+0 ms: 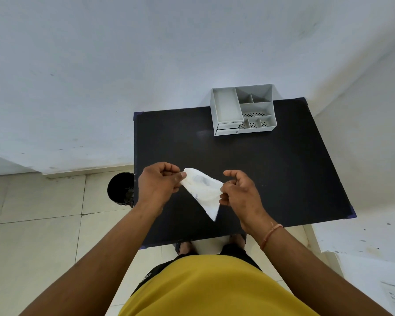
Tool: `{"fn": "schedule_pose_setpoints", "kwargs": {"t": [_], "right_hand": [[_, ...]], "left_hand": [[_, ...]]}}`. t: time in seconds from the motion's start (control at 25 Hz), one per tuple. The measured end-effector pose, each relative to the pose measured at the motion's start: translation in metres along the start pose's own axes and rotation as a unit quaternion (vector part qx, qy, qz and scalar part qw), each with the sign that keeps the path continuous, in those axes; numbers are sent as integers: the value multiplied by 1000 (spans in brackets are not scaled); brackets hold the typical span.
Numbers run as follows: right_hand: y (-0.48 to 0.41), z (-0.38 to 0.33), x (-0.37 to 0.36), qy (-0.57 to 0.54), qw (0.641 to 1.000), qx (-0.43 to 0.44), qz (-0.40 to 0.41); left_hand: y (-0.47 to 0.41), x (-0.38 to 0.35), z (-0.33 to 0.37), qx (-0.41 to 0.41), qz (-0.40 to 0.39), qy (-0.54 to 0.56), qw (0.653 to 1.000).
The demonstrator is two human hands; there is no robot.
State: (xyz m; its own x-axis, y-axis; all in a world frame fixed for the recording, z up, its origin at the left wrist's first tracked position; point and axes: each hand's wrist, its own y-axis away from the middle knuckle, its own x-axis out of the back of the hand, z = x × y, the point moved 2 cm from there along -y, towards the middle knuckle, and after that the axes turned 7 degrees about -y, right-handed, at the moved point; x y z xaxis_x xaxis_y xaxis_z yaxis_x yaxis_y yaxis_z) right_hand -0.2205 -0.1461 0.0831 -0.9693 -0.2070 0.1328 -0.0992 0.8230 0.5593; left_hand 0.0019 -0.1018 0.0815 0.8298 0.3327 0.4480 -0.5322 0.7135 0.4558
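A white cloth (pixel 204 190) hangs in the air over the black table (pixel 271 174), stretched between both hands. My left hand (pixel 160 185) pinches its upper left corner with thumb and curled fingers. My right hand (pixel 240 190) pinches the right edge, its index finger raised. The cloth's lower corner points down toward me, just above the tabletop.
A grey desk organiser (pixel 243 110) with several compartments and a small drawer stands at the table's far edge against the white wall. A black round bin (pixel 120 189) sits on the tiled floor left of the table. My feet show under the near edge.
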Motion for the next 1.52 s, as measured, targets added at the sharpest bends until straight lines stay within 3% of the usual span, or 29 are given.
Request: {"fn": "schedule_pose_setpoints", "kwargs": {"t": [0.12, 0.2, 0.28, 0.4, 0.48, 0.6, 0.76, 0.92, 1.12, 1.28, 1.52], "right_hand": [[2, 3, 4, 95, 995, 12, 10], [7, -1, 0, 210, 969, 127, 23], [13, -7, -10, 259, 929, 262, 33], [17, -17, -28, 271, 898, 347, -4], [15, -20, -37, 276, 903, 328, -32], [4, -17, -45, 258, 945, 193, -56], [-2, -11, -45, 222, 969, 90, -55], [1, -11, -52, 153, 979, 15, -131], [-9, -5, -50, 54, 980, -80, -173], [-18, -6, -45, 25, 986, -48, -157], [-24, -16, -47, 187, 981, 24, -46]], "left_hand": [[5, 3, 11, -7, -21, 85, 996], [9, 4, 19, -21, -36, 101, 994], [12, 4, 25, -28, -45, 111, 992], [13, 5, 28, -25, -52, 121, 991], [13, 7, 28, -27, -61, 123, 990], [15, 8, 25, -26, -76, 101, 992], [18, 1, 21, -16, -86, 73, 993], [29, -12, 19, -60, -104, 9, 993], [28, -13, 23, -39, -89, 58, 994], [26, -10, 28, -25, -88, 84, 992], [19, -9, 39, -30, -90, 138, 986]]}}
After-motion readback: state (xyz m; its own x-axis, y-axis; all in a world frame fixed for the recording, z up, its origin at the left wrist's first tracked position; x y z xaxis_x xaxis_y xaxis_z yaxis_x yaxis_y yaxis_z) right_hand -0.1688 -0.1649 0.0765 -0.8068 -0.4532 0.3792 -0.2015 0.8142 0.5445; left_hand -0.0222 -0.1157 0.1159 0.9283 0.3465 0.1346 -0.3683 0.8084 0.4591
